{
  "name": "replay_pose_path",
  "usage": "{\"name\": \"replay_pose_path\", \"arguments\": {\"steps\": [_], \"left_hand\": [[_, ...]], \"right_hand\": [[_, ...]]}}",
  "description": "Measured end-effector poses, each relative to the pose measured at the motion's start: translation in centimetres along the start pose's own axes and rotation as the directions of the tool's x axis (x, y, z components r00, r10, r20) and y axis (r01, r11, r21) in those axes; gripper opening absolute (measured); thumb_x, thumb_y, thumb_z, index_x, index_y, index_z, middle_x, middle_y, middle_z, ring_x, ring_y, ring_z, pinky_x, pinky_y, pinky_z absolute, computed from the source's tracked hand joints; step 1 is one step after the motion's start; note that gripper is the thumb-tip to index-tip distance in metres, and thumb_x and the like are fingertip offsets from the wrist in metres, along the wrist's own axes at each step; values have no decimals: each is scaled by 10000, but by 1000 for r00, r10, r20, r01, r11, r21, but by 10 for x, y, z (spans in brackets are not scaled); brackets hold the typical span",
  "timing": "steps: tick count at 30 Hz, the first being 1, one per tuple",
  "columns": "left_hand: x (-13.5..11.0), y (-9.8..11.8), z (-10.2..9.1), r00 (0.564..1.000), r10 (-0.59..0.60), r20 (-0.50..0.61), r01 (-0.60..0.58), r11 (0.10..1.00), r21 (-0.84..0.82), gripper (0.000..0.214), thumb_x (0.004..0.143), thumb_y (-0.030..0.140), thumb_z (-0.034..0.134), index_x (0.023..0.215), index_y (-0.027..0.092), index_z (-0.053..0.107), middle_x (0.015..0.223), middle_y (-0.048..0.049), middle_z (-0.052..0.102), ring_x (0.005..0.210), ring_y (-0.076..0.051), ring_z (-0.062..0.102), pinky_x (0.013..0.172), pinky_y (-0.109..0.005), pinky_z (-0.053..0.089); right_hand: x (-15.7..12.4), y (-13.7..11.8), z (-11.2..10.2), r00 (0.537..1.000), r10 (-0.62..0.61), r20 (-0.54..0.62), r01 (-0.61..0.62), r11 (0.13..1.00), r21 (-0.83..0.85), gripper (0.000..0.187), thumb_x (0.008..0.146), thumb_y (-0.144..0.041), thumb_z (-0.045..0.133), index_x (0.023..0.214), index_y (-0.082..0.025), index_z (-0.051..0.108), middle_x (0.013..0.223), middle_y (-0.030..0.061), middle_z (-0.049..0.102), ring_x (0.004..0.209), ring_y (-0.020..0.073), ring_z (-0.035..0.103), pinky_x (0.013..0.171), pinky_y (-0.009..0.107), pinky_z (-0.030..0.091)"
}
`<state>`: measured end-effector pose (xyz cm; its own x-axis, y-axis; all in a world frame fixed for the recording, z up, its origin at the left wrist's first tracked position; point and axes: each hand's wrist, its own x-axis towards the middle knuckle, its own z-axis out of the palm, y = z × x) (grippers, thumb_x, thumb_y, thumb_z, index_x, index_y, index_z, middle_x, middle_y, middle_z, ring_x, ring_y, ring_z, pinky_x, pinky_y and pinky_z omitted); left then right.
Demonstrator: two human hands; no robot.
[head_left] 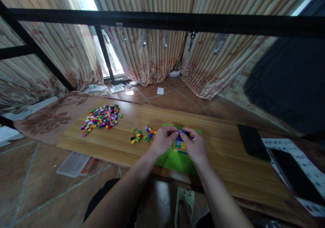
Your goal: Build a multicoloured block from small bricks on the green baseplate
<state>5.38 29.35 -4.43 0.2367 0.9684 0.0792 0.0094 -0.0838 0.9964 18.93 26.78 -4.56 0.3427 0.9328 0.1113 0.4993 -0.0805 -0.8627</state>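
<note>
A green baseplate (170,161) lies on a long wooden board (119,143), with a small multicoloured brick build (180,144) standing on it. Both my hands meet over that build. My left hand (164,140) is closed in a pinch at the top of the build, fingertips on small bricks. My right hand (194,146) is closed too, pinching a blue and dark piece (186,133) at the build's top edge. Exactly what each fingertip holds is too small to make out.
A big heap of coloured bricks (101,117) sits at the board's left, a small scatter (143,135) nearer my hands. Two dark phones (252,141) lie right, over a printed sheet (302,160). A clear plastic box (73,164) is on the tiled floor. Black frame bars cross above.
</note>
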Motion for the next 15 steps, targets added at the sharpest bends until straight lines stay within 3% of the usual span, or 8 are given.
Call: {"name": "replay_pose_path", "arguments": {"steps": [11,15], "left_hand": [[-2,-8,8,994,-81,-74,75,994,-74,108,747,182,640,830,118,666,709,-15,654,631,-100,574,627,-209,476],[-4,2,4,998,-14,-59,21,993,116,155,832,218,545,817,126,668,709,-29,652,634,-114,561,604,-220,464]], "right_hand": [[1,7,3,1000,-10,-10,10,1000,7,424,720,-494,593,979,-183,721,997,118,705,886,259,650,822,423,492],[-1,8,0,999,33,17,-35,992,121,462,708,-523,630,1011,-186,720,963,112,722,803,247,672,739,397,524]]}}
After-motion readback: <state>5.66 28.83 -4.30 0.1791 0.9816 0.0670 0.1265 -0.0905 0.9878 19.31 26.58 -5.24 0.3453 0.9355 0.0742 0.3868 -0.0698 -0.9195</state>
